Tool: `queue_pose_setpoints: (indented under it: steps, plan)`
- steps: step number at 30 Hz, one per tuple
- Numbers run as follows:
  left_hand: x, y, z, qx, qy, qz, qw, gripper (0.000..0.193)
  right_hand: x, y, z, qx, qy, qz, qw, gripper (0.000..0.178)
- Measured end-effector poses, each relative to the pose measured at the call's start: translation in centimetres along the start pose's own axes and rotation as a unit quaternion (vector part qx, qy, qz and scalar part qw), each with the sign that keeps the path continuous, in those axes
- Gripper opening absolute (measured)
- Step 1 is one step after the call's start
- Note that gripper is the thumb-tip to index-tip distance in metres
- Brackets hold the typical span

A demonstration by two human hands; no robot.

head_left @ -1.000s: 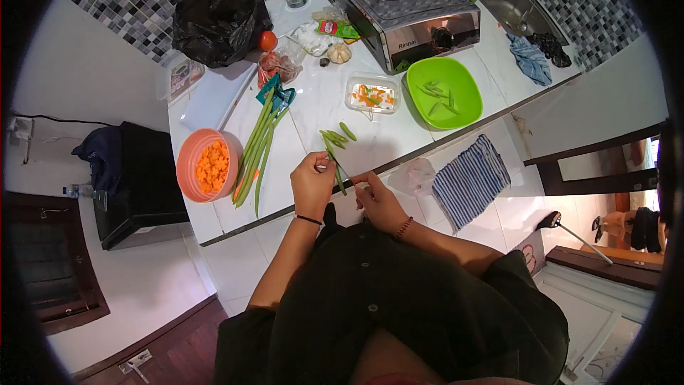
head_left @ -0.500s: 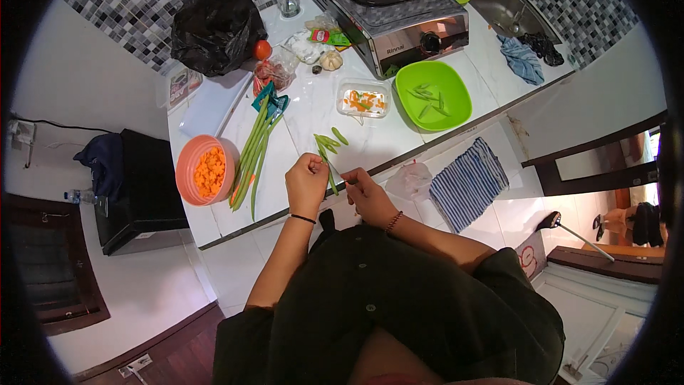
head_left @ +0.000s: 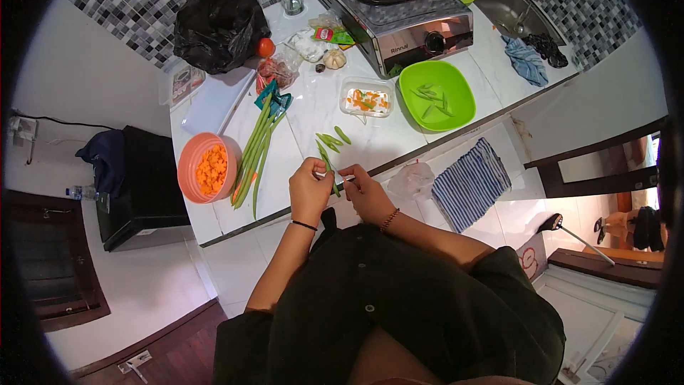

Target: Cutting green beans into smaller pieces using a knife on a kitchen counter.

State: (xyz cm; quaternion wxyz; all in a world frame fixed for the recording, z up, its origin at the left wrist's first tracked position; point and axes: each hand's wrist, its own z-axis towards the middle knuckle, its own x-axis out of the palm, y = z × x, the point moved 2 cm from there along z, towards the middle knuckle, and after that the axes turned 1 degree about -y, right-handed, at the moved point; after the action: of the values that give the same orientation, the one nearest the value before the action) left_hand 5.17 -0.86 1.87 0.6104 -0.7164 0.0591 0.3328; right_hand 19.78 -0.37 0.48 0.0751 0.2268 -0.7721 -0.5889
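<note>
At the counter's front edge, my left hand (head_left: pixel 308 187) is closed on a long green bean (head_left: pixel 323 154), which slants past its fingertips. Close beside it, my right hand (head_left: pixel 366 192) has its fingers pinched together near the bean's lower end; what they hold is too small to make out. Several cut bean pieces (head_left: pixel 332 140) lie just beyond the hands. To the left rests a bunch of whole green beans (head_left: pixel 254 157), next to a pink bowl (head_left: pixel 184 171) of chopped carrot (head_left: pixel 211 170). A green bowl (head_left: pixel 454 115) with a few bean pieces stands to the right.
A clear container (head_left: pixel 367 112) with orange and green scraps sits mid-counter. Behind are a gas stove (head_left: pixel 399 21), garlic (head_left: pixel 334 59), a tomato (head_left: pixel 266 48) and a black plastic bag (head_left: pixel 219 25). The sink (head_left: pixel 491 3) is far right. A striped cloth (head_left: pixel 470 184) lies below the counter edge.
The view has shifted slightly. My hands have drawn a little closer together, and the bean in my left hand now shows more of its length beyond the fingers.
</note>
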Motion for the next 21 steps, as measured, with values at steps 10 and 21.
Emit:
queue_pose_setpoints:
  steps: [10,21]
  plan:
    - [-0.3,0.7,-0.1,-0.020,-0.005,-0.048,0.999,0.017,0.2,-0.2,-0.9,-0.037,-0.010,-0.030,0.999,0.021]
    - [-0.9,0.6,-0.2,-0.058,0.057,-0.117,0.990,0.017,-0.3,-0.1,0.1,-0.004,0.006,0.025,1.000,0.021]
